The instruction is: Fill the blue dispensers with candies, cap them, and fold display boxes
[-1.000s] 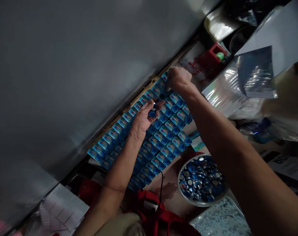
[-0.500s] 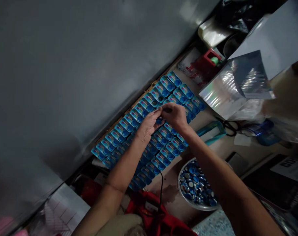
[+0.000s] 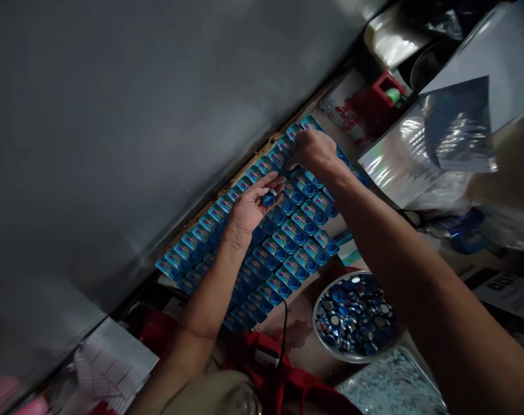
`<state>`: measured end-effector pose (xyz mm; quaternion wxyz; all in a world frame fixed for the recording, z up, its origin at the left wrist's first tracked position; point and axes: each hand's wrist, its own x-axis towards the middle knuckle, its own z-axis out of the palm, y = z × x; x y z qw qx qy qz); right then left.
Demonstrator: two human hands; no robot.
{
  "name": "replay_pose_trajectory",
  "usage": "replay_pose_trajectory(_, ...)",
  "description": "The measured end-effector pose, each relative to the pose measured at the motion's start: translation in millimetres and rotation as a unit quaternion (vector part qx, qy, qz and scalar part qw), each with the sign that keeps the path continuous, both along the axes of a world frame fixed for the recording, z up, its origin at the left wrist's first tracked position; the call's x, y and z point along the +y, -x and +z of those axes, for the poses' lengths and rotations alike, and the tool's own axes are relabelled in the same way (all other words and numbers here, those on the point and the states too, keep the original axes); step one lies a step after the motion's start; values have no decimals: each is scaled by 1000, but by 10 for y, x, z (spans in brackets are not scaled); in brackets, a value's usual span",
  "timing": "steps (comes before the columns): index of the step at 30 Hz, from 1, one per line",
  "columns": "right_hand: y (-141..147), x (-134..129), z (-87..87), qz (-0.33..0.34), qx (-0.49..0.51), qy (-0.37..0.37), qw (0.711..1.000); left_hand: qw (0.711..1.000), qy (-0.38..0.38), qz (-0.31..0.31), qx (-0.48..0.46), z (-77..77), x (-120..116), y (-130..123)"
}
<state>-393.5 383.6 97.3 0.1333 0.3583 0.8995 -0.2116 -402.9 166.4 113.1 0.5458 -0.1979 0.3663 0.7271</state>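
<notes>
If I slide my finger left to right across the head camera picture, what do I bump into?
Pink thing → white box → left hand → right hand → shiny silver sheet.

A smooth, glossy plastic look is shown by the printed blue packs (image 3: 295,232), which are laid in rows along the wall-side edge of the counter (image 3: 299,297). This edge is bordered by a rough brown strip (image 3: 262,150); whether wood or cardboard, it cannot be told. The grey wall (image 3: 136,115) is smooth, with a dull sheen. Nearer to the opposite edge, a bowl (image 3: 352,359) with shiny metal rim is filled with small caps (image 3: 342,311), partly silvery like metal, partly blue like plastic. Red cloth (image 3: 296,381), matt and folded, is seen by the near edge.
</notes>
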Motion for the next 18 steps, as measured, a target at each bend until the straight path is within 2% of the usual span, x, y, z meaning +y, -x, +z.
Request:
replay_pose_trajectory(3,-57,-31,38,-2,27,-11,1000,1000,-6,-2,16,21,-43,-25)
replay_pose_trajectory(6,-278,-311,207,-4,55,-14,998,999,5,1,38,68,-80,-74)
replay_pose_trajectory(8,-490,-558,303,-16,145,42,988,999,11,6,44,77,-100,-106)
replay_pose_trajectory(10,-708,-782,343,-19,224,139,964,999,18,10,38,65,-113,-139)
replay_pose_trajectory(12,-887,-943,331,-6,244,195,950,999,29,4,32,47,-117,-175)
replay_pose_trajectory(15,-1026,-1049,274,-11,210,155,965,998,40,-22,38,35,-103,-236)
replay_pose_trajectory(18,-985,-1028,236,-19,170,104,980,998,39,-28,37,39,-85,-267)
